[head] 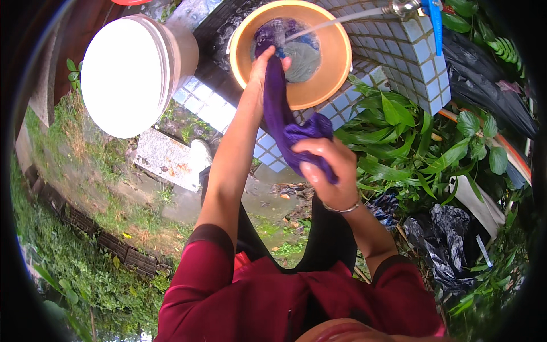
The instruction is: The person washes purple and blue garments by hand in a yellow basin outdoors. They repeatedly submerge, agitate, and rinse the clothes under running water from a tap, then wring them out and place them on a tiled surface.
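Observation:
A wet purple cloth [275, 96] stretches between my two hands. My left hand [263, 66] grips its far part over an orange bucket [295, 96], where the purple fabric trails into the water. Closer to my body, my right hand [327, 164] holds the bunched near end, with a bangle at the wrist. A grey-green cloth [302, 62] and some blue fabric lie in the water. From a metal tap [404, 6] with a blue lever [436, 28], a stream of water runs into the bucket beside my left hand. The palm side of my right hand is hidden.
To the left stands a large bucket with a white lid [124, 77]. A blue-tiled wall [410, 64] rises at the right of the orange bucket. Leafy plants [393, 132] and black plastic bags [444, 248] are on my right. A stone slab [166, 158] lies on the wet ground.

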A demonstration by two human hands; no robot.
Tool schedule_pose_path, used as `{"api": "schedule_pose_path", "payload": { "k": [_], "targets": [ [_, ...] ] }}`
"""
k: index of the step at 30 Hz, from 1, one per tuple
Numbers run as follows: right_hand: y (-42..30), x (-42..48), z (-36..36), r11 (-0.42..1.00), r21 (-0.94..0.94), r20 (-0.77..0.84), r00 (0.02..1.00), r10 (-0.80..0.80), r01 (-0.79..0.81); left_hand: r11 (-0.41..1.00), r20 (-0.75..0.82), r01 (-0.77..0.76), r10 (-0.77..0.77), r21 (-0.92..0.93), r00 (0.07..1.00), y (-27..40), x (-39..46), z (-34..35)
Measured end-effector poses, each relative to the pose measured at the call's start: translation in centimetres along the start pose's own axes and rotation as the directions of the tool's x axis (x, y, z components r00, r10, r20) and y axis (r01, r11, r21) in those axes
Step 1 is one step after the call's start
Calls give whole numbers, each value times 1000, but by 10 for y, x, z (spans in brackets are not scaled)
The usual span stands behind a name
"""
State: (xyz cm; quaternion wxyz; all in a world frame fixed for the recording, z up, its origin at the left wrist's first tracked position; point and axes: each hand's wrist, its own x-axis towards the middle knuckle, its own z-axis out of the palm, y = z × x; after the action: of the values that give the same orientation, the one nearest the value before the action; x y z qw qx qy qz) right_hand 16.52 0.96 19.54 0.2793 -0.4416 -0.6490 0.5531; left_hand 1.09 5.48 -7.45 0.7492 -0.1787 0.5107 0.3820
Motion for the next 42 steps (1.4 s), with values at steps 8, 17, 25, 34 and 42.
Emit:
{"api": "schedule_pose_path", "payload": {
  "k": [8, 17, 25, 34, 42],
  "targets": [
    [211, 83, 36, 850, -451, -451, 891, 45, -271, 978, -36, -207, 207, 5, 978, -26, -92, 52],
    [231, 79, -27, 850, 160, -188, 829, 526, -503, 294, 619, -675, 269, 677, 738, -21, -172, 35],
    [207, 81, -6, 337, 762, 257, 736, 626, -553, 845, 204, -533, 528, -32, 824, -11, -146, 10],
    [118, 52, 86, 933, -360, -249, 965, -80, -15, 930, 225, -140, 224, -339, 948, -48, -40, -25],
    [158, 61, 53, 994, 52, -263, 959, 110, -99, 896, 24, -190, 217, -402, 976, -32, -86, 19]
  ]
}}
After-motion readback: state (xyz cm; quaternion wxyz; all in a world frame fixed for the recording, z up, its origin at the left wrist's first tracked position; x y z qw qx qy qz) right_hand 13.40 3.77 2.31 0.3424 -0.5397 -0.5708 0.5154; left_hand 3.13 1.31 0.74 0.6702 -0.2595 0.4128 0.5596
